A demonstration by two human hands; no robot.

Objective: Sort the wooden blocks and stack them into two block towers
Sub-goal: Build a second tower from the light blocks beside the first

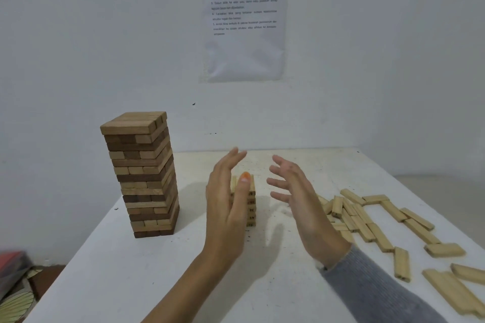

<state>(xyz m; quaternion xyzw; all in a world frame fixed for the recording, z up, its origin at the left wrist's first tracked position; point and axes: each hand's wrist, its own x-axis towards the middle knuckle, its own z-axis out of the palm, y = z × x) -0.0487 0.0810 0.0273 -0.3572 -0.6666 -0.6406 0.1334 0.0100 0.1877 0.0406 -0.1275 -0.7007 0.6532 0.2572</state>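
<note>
Left hand [227, 200] and right hand [295, 198] flank the short tower [251, 209], fingers spread, holding nothing. Any clumsy nudge could topple it.

A tall brown tower [143, 176] stands on the desk [131, 270]. Both hands, left hand [227, 199] and right hand [296, 202], flank a short pale tower [251, 204], fingers straight. Loose blocks [393, 220] lie right.

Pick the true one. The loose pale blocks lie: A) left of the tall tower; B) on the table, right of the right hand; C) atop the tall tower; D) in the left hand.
B: the loose pale blocks lie scattered on the table to the right of the right hand.
</note>
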